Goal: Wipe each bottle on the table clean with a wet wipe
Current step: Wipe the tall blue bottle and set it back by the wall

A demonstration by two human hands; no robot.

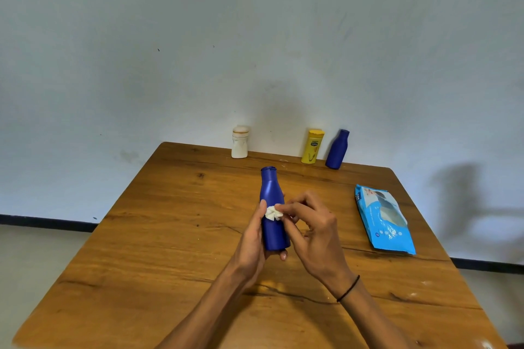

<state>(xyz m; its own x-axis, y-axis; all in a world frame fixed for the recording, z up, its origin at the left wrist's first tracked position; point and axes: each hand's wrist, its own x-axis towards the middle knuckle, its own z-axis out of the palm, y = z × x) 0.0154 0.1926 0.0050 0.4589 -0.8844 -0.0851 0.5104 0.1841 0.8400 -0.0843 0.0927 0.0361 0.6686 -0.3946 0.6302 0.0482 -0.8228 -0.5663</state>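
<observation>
My left hand [253, 238] grips the lower body of a tall blue bottle [271, 193], which it holds upright just above the wooden table [170, 235]. My right hand [312, 229] pinches a crumpled white wet wipe [272, 213] and presses it against the bottle's middle. At the table's far edge stand three more bottles: a white one [240, 142] on the left, a yellow one [312, 146] and a second blue one [337, 149] side by side on the right.
A light blue pack of wet wipes [382, 221] lies flat on the table's right side. A pale wall rises directly behind the far edge. A black band circles my right wrist.
</observation>
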